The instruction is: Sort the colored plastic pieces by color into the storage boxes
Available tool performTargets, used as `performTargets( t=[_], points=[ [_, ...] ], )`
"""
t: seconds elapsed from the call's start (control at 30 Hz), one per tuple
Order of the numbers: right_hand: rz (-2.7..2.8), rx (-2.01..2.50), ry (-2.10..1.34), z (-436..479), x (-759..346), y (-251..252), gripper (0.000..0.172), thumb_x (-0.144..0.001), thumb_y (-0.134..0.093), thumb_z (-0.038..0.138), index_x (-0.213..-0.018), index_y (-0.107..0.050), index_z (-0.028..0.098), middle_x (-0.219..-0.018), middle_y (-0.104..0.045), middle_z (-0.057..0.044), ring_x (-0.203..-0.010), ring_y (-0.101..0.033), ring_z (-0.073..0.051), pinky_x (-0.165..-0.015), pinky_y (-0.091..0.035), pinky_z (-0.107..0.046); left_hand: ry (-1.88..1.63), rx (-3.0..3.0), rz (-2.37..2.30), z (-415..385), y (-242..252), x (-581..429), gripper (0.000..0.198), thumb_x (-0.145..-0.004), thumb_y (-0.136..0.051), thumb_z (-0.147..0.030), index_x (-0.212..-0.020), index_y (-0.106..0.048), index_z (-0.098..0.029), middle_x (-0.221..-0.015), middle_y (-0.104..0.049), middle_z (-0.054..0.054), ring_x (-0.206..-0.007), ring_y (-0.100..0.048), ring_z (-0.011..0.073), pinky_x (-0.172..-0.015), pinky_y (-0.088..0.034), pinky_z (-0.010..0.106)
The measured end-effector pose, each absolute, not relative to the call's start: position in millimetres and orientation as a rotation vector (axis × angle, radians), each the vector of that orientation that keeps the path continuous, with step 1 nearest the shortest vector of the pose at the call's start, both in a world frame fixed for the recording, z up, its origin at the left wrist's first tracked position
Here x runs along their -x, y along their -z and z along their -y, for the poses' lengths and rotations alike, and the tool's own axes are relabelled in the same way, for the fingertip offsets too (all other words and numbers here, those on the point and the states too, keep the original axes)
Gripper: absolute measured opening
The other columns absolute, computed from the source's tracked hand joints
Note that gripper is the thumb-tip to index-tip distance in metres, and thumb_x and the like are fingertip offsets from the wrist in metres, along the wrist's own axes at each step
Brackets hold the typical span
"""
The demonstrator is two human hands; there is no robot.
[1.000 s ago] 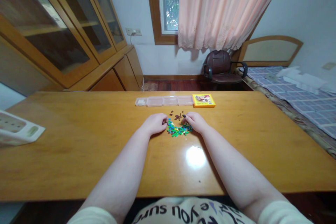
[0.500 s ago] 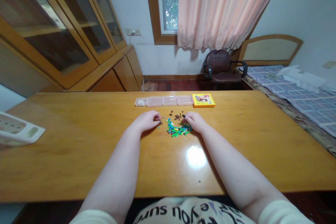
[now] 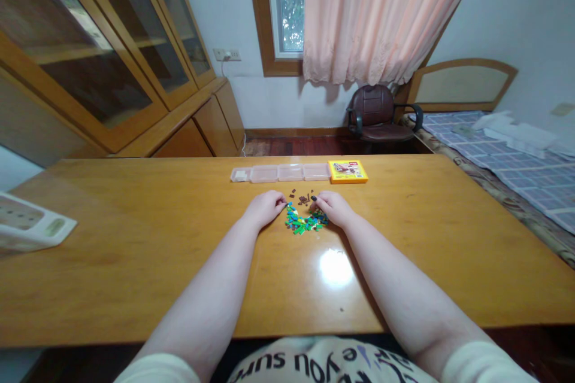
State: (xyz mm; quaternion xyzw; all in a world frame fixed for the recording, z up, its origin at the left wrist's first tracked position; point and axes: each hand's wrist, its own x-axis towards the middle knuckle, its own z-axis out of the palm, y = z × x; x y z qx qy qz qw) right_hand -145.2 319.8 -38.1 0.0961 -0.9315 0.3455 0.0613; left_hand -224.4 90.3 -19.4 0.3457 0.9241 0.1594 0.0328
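Note:
A small pile of tiny green, blue and pale toy bricks (image 3: 302, 228) lies on the wooden table between my hands. Just beyond it are scattered brown bricks (image 3: 303, 199). My left hand (image 3: 268, 206) rests at the pile's left edge, fingertips drawn together and touching or close to the bricks; whatever is in them is hidden. At the pile's right side, my right hand (image 3: 335, 207) has its fingers curled down over the bricks. A dark spot shows at its thumb tip, and I cannot make out anything held.
Behind the bricks stands a row of clear plastic compartments (image 3: 290, 173), with a yellow box (image 3: 348, 172) at its right end. A white plastic object (image 3: 36, 221) sits at the table's left edge. Beyond the table (image 3: 135, 239) are a chair (image 3: 375, 111) and a bed (image 3: 507, 143).
My left hand has moved right to the pile's edge, and the few blue and brown bricks beside it no longer show there. My right hand has stayed nearly still.

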Motion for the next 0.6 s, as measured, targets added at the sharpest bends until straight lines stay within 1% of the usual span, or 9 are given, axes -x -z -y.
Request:
performTargets(
  t=[0.1,0.27,0.33,0.43,0.47,0.6],
  points=[
    [2.813,-0.285,-1.046,-319,145,38,0.038,-0.092,-0.039,0.026,-0.075,-0.071,0.016,-0.078,-0.066,-0.005,-0.075,-0.058,-0.016,-0.072,-0.04,-0.025,-0.482,-1.164,-2.876,-95,23,223,0.023,-0.086,-0.048,-0.029,-0.094,-0.07,-0.023,-0.096,-0.066,0.004,-0.089,-0.059,0.0184,-0.078,-0.045,0.027],
    [2.815,-0.287,-1.055,-319,145,38,0.038,-0.093,-0.039,0.026,-0.076,-0.071,0.016,-0.079,-0.067,-0.005,-0.076,-0.059,-0.016,-0.074,-0.04,-0.026,-0.458,-1.226,-2.903,-90,19,220,0.031,-0.087,-0.043,-0.028,-0.107,-0.067,-0.025,-0.102,-0.065,0.005,-0.091,-0.06,0.0179,-0.08,-0.045,0.026],
    [2.815,-0.29,-1.055,-319,145,38,0.038,-0.092,-0.039,0.025,-0.076,-0.072,0.016,-0.078,-0.067,-0.005,-0.076,-0.059,-0.016,-0.074,-0.04,-0.025,-0.449,-1.197,-2.938,-87,14,217,0.03,-0.086,-0.044,-0.027,-0.103,-0.068,-0.024,-0.099,-0.067,0.004,-0.09,-0.06,0.0186,-0.08,-0.045,0.027],
    [2.809,-0.303,-1.061,-319,145,37,0.036,-0.092,-0.04,0.024,-0.076,-0.072,0.016,-0.077,-0.066,-0.005,-0.075,-0.058,-0.015,-0.072,-0.04,-0.025,-0.385,-1.081,-2.969,-85,8,212,0.028,-0.084,-0.045,-0.032,-0.09,-0.071,-0.023,-0.092,-0.069,0.005,-0.086,-0.062,0.0201,-0.077,-0.046,0.028],
    [2.807,-0.305,-1.063,-319,145,37,0.036,-0.092,-0.04,0.024,-0.076,-0.072,0.016,-0.077,-0.066,-0.005,-0.074,-0.058,-0.015,-0.072,-0.04,-0.024,-0.367,-1.048,-2.958,-86,7,212,0.028,-0.084,-0.046,-0.033,-0.089,-0.071,-0.023,-0.093,-0.07,0.005,-0.086,-0.062,0.0204,-0.076,-0.046,0.028],
    [2.799,-0.289,-1.058,-318,144,35,0.038,-0.092,-0.039,0.025,-0.076,-0.072,0.015,-0.075,-0.065,-0.005,-0.073,-0.057,-0.015,-0.071,-0.039,-0.025,-0.364,-1.034,-2.845,-89,8,211,0.034,-0.081,-0.047,-0.03,-0.106,-0.069,-0.027,-0.107,-0.069,0.003,-0.097,-0.062,0.0221,-0.082,-0.047,0.03]
  ],
)
